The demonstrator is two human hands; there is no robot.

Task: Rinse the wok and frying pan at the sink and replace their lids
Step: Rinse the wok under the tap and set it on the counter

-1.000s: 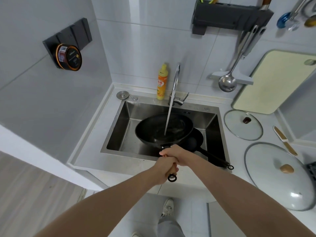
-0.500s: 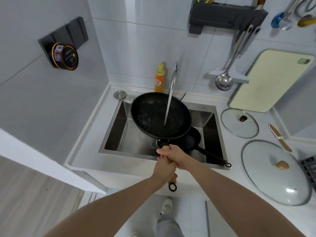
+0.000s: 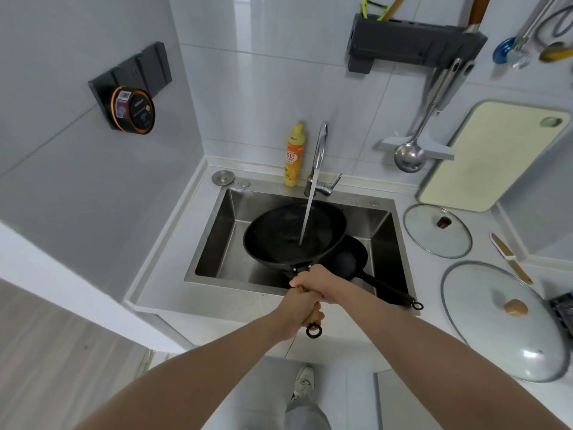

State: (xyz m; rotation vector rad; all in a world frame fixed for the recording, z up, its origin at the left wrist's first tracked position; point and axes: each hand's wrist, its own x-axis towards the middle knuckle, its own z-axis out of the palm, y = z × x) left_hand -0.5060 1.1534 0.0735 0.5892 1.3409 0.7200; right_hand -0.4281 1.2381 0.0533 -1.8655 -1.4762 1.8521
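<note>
On the wall in the upper left of the frame hangs a dark holder (image 3: 133, 72) with a round black tin (image 3: 132, 109) stuck to it. Below it the grey wall runs down to the counter (image 3: 161, 274), whose bare strip borders the left edge of the sink (image 3: 214, 240). A drain plug (image 3: 223, 177) lies at the sink's far left corner, and a yellow bottle (image 3: 294, 155) stands just beside the tap (image 3: 319, 156).

Water falls from the tap in a thin stream into the wok (image 3: 279, 234), which sits in the middle of the sink, tilted a little, its rim lying over the pan (image 3: 350, 259). Open steel basin shows to the left of the wok; on the right the pan fills the room up to the sink wall.

The wok's handle runs toward the bottom of the frame, over the near edge of the sink. The left hand (image 3: 294, 311) is wrapped round the handle low down, just above its end ring. The right hand (image 3: 319, 283) is clamped on the handle nearer the wok, fingers lying partly over the left hand. Both arms come in from the lower edge of the frame.

The pan's handle points to the lower right and ends on the sink's near right corner.

Right of the sink, on the counter, lies the small lid (image 3: 437, 231), and nearer the lower right the big lid (image 3: 496, 318), both knob up, apart from each other. A spatula (image 3: 510, 259) lies between them and the right wall. A cutting board (image 3: 493, 156) leans on the wall, with a ladle (image 3: 409, 155) hanging from the rack (image 3: 415, 48) above.
</note>
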